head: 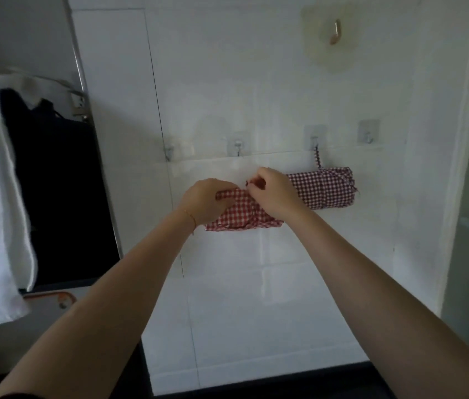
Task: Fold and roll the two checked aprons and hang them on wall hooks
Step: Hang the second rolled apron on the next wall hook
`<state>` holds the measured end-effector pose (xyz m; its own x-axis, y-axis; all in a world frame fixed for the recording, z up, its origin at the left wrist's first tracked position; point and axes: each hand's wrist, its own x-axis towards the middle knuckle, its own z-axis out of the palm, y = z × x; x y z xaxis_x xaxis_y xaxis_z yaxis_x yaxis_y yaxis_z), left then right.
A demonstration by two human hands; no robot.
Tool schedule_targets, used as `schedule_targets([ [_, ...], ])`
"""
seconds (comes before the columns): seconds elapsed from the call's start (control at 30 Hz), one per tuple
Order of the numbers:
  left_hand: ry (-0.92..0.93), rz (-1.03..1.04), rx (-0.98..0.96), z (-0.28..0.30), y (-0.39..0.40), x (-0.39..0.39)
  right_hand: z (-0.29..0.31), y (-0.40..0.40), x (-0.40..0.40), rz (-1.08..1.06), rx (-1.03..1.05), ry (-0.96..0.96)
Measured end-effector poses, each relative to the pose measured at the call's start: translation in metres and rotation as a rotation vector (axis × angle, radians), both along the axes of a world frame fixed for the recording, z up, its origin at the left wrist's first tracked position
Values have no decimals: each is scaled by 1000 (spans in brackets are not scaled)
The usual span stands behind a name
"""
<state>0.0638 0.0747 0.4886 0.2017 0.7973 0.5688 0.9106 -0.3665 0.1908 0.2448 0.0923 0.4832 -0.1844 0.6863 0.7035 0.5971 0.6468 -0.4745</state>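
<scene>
My left hand [208, 200] grips the bright red checked rolled apron [241, 214] against the white tiled wall [227, 82] — right hand [270, 191] pinching its tie; next, loop it onto a clear hook [238, 145], I judge — the dark red rolled apron [325, 187] already hangs.

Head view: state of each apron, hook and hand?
Dark red apron: rolled, hanging by its strap from a hook.
Bright red apron: rolled, held against the wall, not hung.
Left hand: grips the bright red roll.
Right hand: pinches its strap.
Other clear hooks: bare.
Top hook: bare.
</scene>
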Motion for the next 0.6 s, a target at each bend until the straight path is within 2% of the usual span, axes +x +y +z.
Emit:
schedule_targets([
  [0.13,-92,-7,41,17,11,-11,26,15,-15,13,11,130],
  [0.33,-206,24,113,28,25,-13,53,35,-34,-36,74,181],
  [0.6,-271,56,131,30,40,-10,69,54,-41,-117,-37,281],
])
